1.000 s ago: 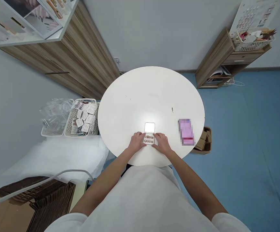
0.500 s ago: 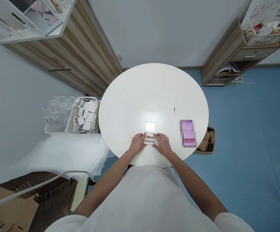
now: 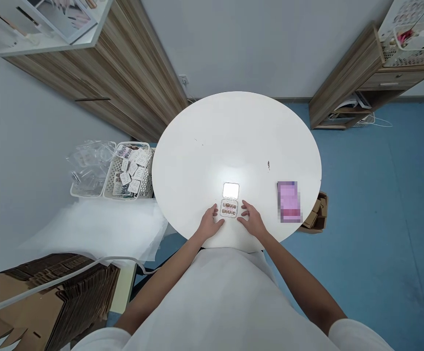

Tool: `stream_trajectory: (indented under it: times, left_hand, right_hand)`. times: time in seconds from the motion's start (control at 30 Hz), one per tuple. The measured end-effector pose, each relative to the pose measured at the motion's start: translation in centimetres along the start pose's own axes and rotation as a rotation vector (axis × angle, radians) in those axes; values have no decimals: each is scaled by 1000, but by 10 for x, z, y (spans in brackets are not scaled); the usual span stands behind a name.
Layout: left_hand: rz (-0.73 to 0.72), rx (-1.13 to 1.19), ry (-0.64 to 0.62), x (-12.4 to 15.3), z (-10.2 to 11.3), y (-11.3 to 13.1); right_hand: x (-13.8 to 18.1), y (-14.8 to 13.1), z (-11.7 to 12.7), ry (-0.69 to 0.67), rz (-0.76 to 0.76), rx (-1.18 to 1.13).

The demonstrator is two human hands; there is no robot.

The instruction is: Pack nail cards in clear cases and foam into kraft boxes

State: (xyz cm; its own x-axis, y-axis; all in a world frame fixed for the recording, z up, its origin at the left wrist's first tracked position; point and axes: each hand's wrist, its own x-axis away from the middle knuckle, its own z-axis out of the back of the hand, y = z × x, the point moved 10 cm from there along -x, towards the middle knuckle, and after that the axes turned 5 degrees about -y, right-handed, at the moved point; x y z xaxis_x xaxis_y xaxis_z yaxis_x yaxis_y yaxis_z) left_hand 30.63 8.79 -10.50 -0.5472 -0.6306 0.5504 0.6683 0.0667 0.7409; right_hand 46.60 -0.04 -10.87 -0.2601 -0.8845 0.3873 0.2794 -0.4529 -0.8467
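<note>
A small clear case (image 3: pixel 229 208) lies on the white round table (image 3: pixel 233 131), its lid (image 3: pixel 231 190) raised on the far side and bright with glare. Two rows of small reddish-brown pieces, which look like press-on nails, sit inside it. My left hand (image 3: pixel 211 222) rests at the case's left side, thumb and fingers apart, holding nothing. On the right side, my right hand (image 3: pixel 253 221) is likewise open, its fingers curved and a small gap between them and the case.
A blurred pink-purple item (image 3: pixel 289 202) lies at the table's right. White baskets (image 3: pixel 146 180) with cards and plastic bags stand to the left, above white sheets (image 3: pixel 124 224) and flattened cardboard (image 3: pixel 36 302). A cardboard box (image 3: pixel 319 222) is on the floor at right.
Both hands have let go of the case and moved apart to either side of it. The lid stays raised. The whole view has shifted slightly.
</note>
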Motion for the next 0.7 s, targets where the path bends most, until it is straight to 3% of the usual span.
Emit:
stream_trajectory:
  times: [0.1, 0.23, 0.4, 0.7]
  left_hand:
    - [97, 198, 27, 3, 0, -15]
    - [114, 325, 17, 0, -3, -10]
    - [55, 363, -28, -3, -11, 5]
    - [84, 591, -32, 18, -9, 1]
  right_hand:
    - [-2, 9, -9, -80, -100, -117]
    - [-11, 4, -17, -119, -141, -49]
    - [-15, -5, -17, -87, -150, -1]
    - [16, -19, -13, -111, -56, -190]
